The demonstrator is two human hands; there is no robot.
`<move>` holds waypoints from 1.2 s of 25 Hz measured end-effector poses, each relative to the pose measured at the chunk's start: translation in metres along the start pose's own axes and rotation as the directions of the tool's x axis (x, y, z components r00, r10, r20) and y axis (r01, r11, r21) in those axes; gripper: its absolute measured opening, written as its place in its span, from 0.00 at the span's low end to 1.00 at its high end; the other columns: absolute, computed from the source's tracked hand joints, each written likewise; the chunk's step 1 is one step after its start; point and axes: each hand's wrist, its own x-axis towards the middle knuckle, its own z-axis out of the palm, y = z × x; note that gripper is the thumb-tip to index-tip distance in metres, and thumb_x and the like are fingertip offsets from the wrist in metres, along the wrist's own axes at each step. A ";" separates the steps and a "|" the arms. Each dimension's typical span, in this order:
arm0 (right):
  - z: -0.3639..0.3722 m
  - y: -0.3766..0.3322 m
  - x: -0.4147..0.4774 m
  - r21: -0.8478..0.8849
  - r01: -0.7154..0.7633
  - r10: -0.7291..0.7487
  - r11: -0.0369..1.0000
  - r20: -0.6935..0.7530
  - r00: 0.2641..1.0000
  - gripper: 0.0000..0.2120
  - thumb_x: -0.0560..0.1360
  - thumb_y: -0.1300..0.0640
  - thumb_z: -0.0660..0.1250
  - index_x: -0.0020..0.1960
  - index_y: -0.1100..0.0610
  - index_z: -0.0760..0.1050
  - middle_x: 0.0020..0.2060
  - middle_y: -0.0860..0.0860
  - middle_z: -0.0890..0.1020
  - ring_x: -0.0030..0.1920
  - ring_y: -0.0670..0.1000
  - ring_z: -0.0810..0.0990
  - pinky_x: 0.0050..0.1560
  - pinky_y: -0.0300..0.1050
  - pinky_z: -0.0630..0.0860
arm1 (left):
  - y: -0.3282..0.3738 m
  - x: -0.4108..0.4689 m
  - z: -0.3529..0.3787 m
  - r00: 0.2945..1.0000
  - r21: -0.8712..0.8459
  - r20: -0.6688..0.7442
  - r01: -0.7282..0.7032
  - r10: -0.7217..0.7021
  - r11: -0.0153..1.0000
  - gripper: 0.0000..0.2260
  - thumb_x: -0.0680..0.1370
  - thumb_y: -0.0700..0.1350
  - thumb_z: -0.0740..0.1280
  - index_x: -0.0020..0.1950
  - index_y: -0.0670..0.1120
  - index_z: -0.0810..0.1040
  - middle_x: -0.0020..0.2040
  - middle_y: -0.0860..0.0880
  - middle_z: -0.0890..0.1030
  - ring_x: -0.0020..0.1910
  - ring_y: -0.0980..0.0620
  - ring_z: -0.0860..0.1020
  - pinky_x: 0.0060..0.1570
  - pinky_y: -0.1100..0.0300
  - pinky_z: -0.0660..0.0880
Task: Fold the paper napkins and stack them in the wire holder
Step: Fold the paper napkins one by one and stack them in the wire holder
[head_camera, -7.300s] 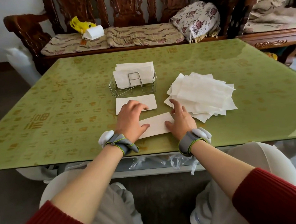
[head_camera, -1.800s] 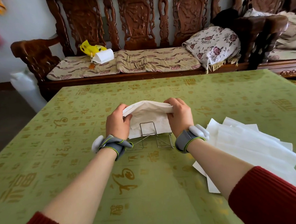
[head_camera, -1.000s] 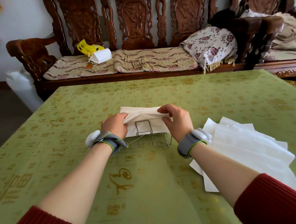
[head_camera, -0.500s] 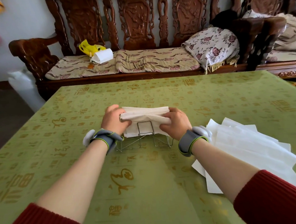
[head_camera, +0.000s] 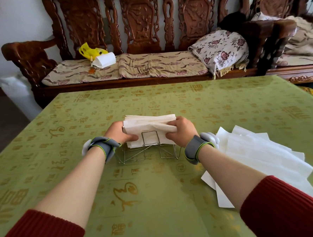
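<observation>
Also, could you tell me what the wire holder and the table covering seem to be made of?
The wire holder looks like thin silvery metal: bent rods you can see through. The table covering, green with gold characters, shows glossy reflections: probably vinyl, or cloth under glass; unclear which.

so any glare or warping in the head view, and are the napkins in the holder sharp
Head view: the wide-angle lens bows the bench and the table; a soft sheen lies on the glossy cover, no harsh glare; the folded napkins, wire holder, left hand and right hand are sharp; the corners smear slightly; shadows are faint.
</observation>
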 end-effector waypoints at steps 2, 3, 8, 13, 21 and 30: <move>0.003 0.002 0.000 -0.062 0.092 -0.096 0.994 -0.061 0.993 0.14 0.69 0.58 0.65 0.52 0.50 0.82 0.45 0.53 0.76 0.53 0.57 0.74 0.47 0.39 0.58 | 0.003 -0.003 0.003 0.991 -0.045 -0.132 -0.030 0.024 0.999 0.15 0.66 0.36 0.75 0.51 0.42 0.79 0.44 0.47 0.80 0.44 0.50 0.77 0.44 0.60 0.72; 0.005 0.003 0.001 -0.051 0.127 -0.132 0.991 -0.096 0.987 0.14 0.69 0.58 0.64 0.51 0.49 0.82 0.45 0.54 0.77 0.52 0.58 0.73 0.48 0.40 0.58 | 0.004 -0.003 0.003 0.981 -0.059 -0.192 -0.049 0.036 0.997 0.16 0.66 0.35 0.75 0.53 0.41 0.79 0.44 0.47 0.80 0.44 0.51 0.77 0.44 0.59 0.72; 0.012 0.001 0.003 0.209 0.051 -0.003 0.977 -0.223 0.975 0.12 0.70 0.65 0.67 0.49 0.54 0.83 0.52 0.56 0.76 0.55 0.57 0.75 0.51 0.40 0.68 | 0.010 -0.012 0.006 0.963 0.056 -0.221 -0.143 0.152 0.988 0.18 0.66 0.32 0.72 0.55 0.42 0.79 0.48 0.45 0.80 0.47 0.48 0.77 0.45 0.61 0.71; 0.008 -0.004 -0.001 0.210 0.050 0.021 0.976 -0.320 0.947 0.09 0.69 0.63 0.70 0.48 0.54 0.81 0.67 0.54 0.68 0.63 0.59 0.70 0.62 0.46 0.68 | 0.006 -0.019 0.002 0.966 -0.099 -0.177 -0.206 0.186 0.973 0.15 0.63 0.37 0.74 0.47 0.44 0.76 0.44 0.49 0.77 0.39 0.50 0.74 0.35 0.66 0.71; 0.010 -0.013 -0.011 -0.127 -0.005 -0.012 0.992 -0.133 0.991 0.17 0.70 0.52 0.66 0.59 0.48 0.74 0.72 0.49 0.61 0.68 0.58 0.61 0.62 0.50 0.68 | -0.002 -0.014 0.004 0.950 -0.075 -0.233 -0.233 0.210 0.970 0.09 0.66 0.43 0.76 0.44 0.45 0.80 0.47 0.49 0.78 0.47 0.51 0.77 0.43 0.63 0.70; 0.010 -0.012 -0.003 -0.243 0.013 -0.051 0.970 -0.153 0.987 0.14 0.78 0.49 0.57 0.59 0.48 0.76 0.70 0.45 0.67 0.70 0.53 0.61 0.64 0.50 0.63 | -0.010 -0.006 0.013 0.920 0.115 -0.263 -0.270 0.291 0.956 0.09 0.74 0.36 0.67 0.51 0.42 0.83 0.66 0.42 0.72 0.67 0.47 0.69 0.64 0.63 0.64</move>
